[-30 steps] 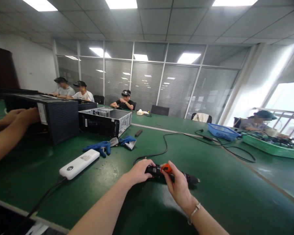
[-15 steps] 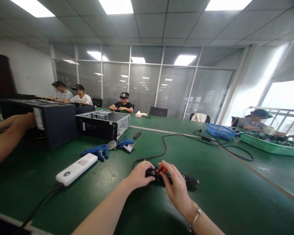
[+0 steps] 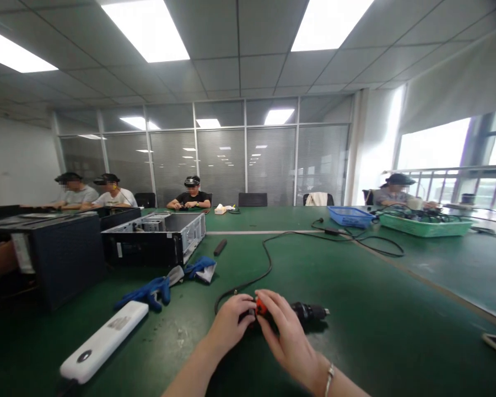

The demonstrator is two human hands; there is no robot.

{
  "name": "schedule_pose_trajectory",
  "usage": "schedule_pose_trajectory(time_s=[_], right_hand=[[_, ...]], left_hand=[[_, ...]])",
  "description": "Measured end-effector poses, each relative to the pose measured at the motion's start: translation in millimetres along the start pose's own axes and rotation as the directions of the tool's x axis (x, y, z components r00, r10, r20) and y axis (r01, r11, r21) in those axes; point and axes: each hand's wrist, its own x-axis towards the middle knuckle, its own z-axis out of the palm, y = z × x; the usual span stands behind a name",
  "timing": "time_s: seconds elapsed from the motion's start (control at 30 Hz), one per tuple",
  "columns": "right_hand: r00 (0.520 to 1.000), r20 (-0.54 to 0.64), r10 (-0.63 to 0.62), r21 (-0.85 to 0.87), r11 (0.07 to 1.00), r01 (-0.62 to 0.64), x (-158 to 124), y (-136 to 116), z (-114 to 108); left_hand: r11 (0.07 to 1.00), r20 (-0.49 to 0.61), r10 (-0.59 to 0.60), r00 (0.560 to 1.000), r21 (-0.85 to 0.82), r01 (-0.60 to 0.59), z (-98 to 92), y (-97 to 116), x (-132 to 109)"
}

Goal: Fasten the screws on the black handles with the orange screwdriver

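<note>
Snugly, both hands (image 3: 229, 324) clasp a black plastic electric screwdriver (image 3: 308, 312).

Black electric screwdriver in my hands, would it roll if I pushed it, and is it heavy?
Probably apt to roll: the black electric screwdriver looks round-bodied, and the green bench top looks smooth. It likely feels solid and somewhat heavy for its size, being a thick tool that your left hand and right hand wrap around. Its body looks hard, not floppy.

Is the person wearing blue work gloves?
No, the blue work gloves lie on the green workbench; the left hand and right hand are bare.
</note>
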Motion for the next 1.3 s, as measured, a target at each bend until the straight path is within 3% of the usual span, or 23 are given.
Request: schedule_pose_trajectory(time_s=[0.1,0.33,0.5,0.7,0.9,1.1,1.3], right_hand=[[1.000,-0.018,0.022,-0.030,0.999,-0.022,0.1,0.9,-0.9],[0.998,0.008,-0.066,-0.004,0.998,0.066,2.1,0.8,-3.7],[0.998,-0.036,-0.042,-0.064,0.997,0.039,0.4,3.6,-0.2],[0.995,0.000,-0.100,-0.020,0.995,0.100,0.4,-0.1,-2.6],[0.998,-0.041,-0.047,-0.052,0.998,0.045,-2.4,6.7,-1.1],[0.993,-0.035,-0.109,-0.057,0.993,0.107,0.0,3.0,-2.8],[0.994,-0.052,-0.098,-0.082,0.992,0.093,-0.7,5.2,-1.2]], left_hand=[[0.999,0.018,0.014,1.000,0.037,-0.015,-3.1,4.2,0.8],[0.997,0.037,0.035,0.999,0.067,-0.037,-5.5,6.4,1.4],[0.996,0.036,0.018,0.999,0.088,-0.021,-4.9,5.0,1.7],[0.997,0.045,0.033,0.998,0.061,-0.035,-5.4,7.3,1.9],[0.997,0.039,0.010,0.999,0.080,-0.013,-3.9,3.0,1.2],[0.996,0.048,0.027,0.998,0.086,-0.032,-4.2,2.4,0.9],[0.994,0.060,0.009,0.998,0.104,-0.015,-5.4,4.8,0.6]])
